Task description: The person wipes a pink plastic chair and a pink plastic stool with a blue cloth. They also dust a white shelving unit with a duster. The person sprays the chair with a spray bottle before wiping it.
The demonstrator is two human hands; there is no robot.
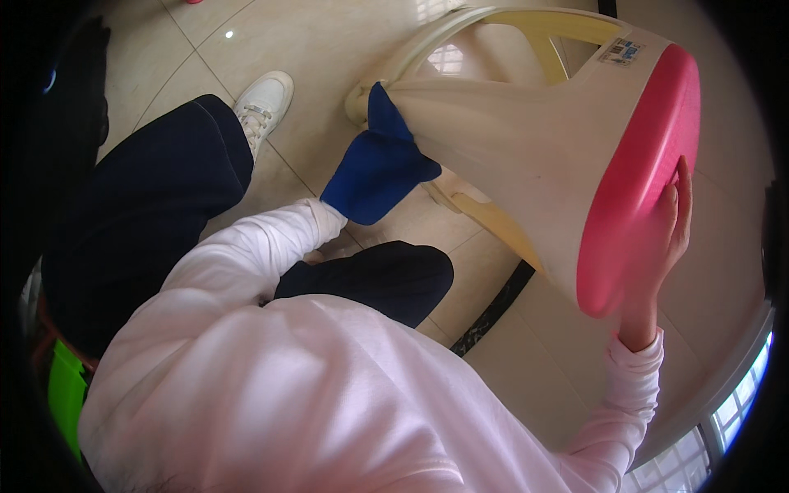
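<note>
A white and pale yellow plastic stool [518,135] with a pink seat [641,185] is tipped on its side before me, seat to the right. My right hand [675,215] steadies it, palm and fingers pressed on the seat's outer face. A blue cloth [376,166] covers my left hand, whose fingers are hidden; only the sleeved wrist shows below it. The cloth touches the stool's leg near its foot end. A printed sticker [621,52] is on the stool's side near the seat.
My knees in dark trousers [370,277] flank my left arm. A white shoe [265,108] stands on the tiled floor [185,80]. A black strip [493,308] crosses the floor beneath the stool. Something bright green [66,394] is at the far left edge.
</note>
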